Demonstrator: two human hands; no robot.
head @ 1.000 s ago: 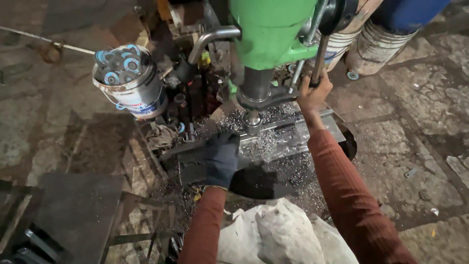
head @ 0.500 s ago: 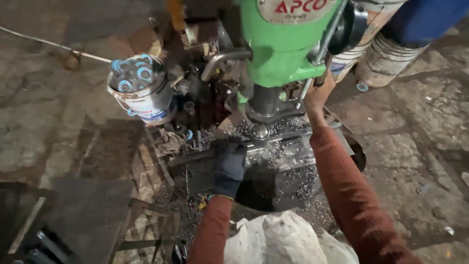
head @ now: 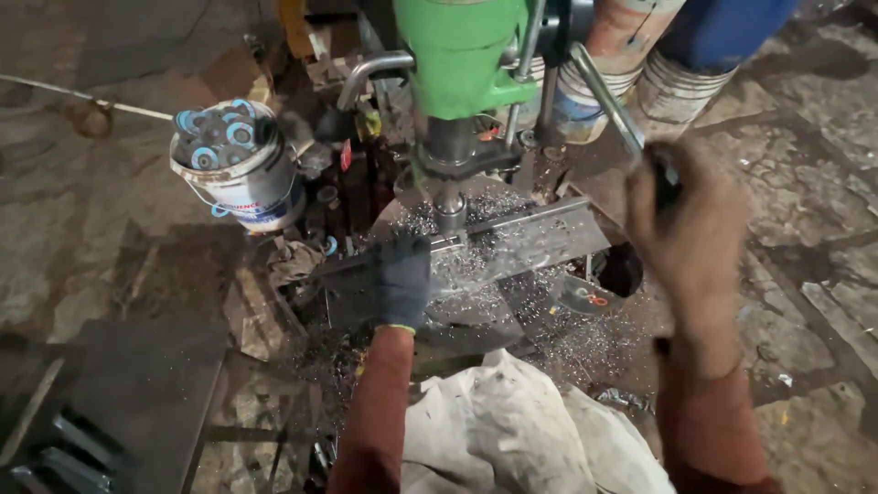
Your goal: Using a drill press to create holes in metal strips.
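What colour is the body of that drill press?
Bright green drill press body, clearest in the head view.

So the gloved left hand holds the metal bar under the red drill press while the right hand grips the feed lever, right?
Not quite: the drill press is green, not red, as the head view shows. The gloved left hand does hold the metal bar, and the right hand grips the feed lever.
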